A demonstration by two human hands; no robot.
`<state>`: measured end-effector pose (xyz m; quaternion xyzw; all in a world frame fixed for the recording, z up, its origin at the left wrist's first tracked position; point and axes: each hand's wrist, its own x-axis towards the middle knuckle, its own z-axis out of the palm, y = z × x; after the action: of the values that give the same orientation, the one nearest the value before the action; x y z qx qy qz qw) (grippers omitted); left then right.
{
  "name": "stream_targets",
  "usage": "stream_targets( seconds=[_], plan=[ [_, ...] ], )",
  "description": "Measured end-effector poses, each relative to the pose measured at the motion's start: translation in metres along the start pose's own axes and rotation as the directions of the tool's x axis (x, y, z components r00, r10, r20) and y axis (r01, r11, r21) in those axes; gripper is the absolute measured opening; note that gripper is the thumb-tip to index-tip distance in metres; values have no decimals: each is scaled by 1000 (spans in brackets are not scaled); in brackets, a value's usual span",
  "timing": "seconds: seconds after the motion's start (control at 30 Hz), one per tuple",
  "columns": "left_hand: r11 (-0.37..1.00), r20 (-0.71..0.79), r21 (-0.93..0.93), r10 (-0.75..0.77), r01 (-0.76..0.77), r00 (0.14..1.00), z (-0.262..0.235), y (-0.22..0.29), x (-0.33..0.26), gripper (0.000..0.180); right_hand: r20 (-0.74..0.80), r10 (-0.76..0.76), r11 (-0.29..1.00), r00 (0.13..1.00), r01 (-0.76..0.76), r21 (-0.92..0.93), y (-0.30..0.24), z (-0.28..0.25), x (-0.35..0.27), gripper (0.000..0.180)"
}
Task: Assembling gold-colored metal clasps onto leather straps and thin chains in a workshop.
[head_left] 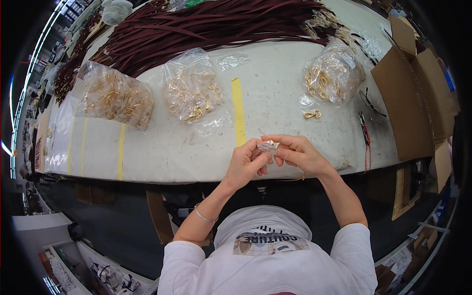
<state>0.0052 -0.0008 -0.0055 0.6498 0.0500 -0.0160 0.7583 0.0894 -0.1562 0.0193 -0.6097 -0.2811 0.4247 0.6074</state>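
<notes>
Both hands on 1 small packet, 3 clasp bags

You are holding a small clear packet with a gold piece between your left hand and right hand. At twelve o'clock a yellow tape strip is crossing the white table; at two o'clock a gold clasp is lying.

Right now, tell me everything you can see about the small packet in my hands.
The packet is a tiny clear plastic bag, crinkled and glossy, with a small gold metal piece showing at its top. It is held above the table's near edge, pinched between the fingertips of the left hand and the right hand. The fingers hide most of it, so the contents are unclear.
</notes>
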Motion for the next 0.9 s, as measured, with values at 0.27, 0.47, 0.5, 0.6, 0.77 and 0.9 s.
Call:
stream_targets(
  seconds=[0.27, 0.47, 0.5, 0.6, 0.77, 0.9],
  plan=[
    [985, -26, -102, -141, 138, 990, 6, 1, -3, 11, -120, -133, 975, 984, 108, -194, 14, 1, 6, 33],
    [974, 2, -192, -125, 123, 992, 7, -9, -2, 13, -193, -212, 899, 958, 114, -422, 18, 0, 6, 30],
    [973, 3, -193, -126, 124, 992, 8, -10, -1, 13, -226, -325, 762, 918, 113, -637, 19, 2, 5, 30],
    [955, 24, -246, -168, 168, 986, 4, -12, 2, 12, -159, -411, 344, 898, -9, -939, 9, 15, 0, 30],
    [900, 77, -380, -197, 212, 977, -8, -12, 0, 13, -159, -82, 671, 984, -64, -739, -12, -12, -11, 33],
    [906, 123, -356, -197, 229, 973, -5, -10, 1, 16, -83, 59, 964, 995, -78, -254, -10, -1, -3, 36]
  ],
)
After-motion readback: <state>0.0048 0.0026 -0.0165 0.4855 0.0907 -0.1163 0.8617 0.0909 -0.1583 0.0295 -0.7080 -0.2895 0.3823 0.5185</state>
